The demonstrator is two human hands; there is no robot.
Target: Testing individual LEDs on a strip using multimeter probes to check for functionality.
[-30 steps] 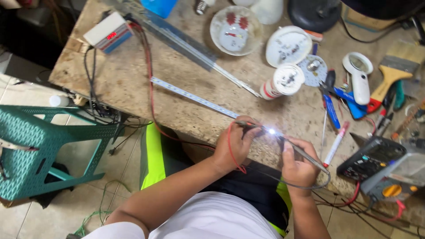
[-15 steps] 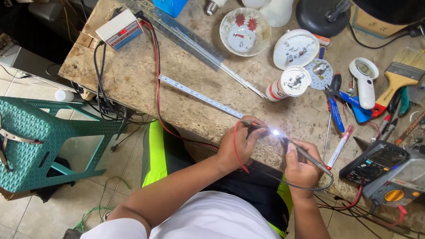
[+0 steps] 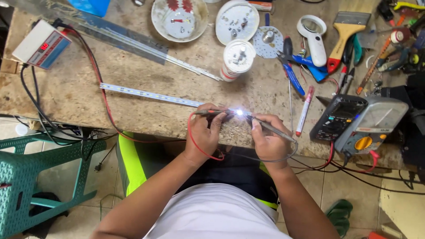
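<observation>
Both our hands pinch thin test probes. Our left hand [image 3: 204,130] is closed on the red-wired probe [image 3: 211,113], and our right hand [image 3: 268,139] is closed on the dark probe [image 3: 271,128]. The two tips meet at the near end of the long LED strip [image 3: 150,94], where one tiny light [image 3: 239,112] shines bright. The strip lies flat along the desk [image 3: 133,71] near its front edge. We think we are checking the lights one by one. Just to the right sit two meters [image 3: 358,121] and a red-capped marker [image 3: 304,110].
</observation>
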